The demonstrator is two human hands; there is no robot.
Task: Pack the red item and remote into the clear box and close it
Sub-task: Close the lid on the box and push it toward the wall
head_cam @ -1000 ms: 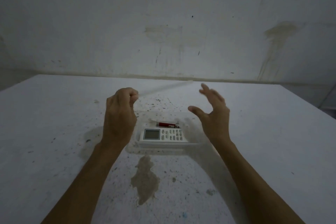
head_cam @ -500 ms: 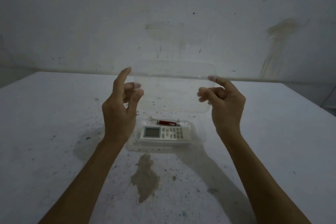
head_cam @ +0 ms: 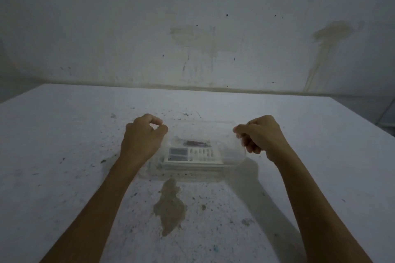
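A clear box (head_cam: 188, 174) sits on the white table in front of me. Inside it lies a white remote (head_cam: 192, 155) with a grey screen and buttons, and behind the remote a small red item (head_cam: 195, 142). A clear lid (head_cam: 226, 134) hovers low over the box, blurring what is underneath. My left hand (head_cam: 142, 137) pinches the lid's left edge and my right hand (head_cam: 259, 135) pinches its right edge. Whether the lid touches the box rim I cannot tell.
The white table (head_cam: 64, 156) is speckled with dirt and has a brown stain (head_cam: 170, 206) just in front of the box. A stained wall (head_cam: 192, 28) rises behind the table's far edge. The table's right edge runs near the frame's right side.
Both hands have come down with the clear lid, from chest height above the box to just over it. The remote and the red item have not moved.
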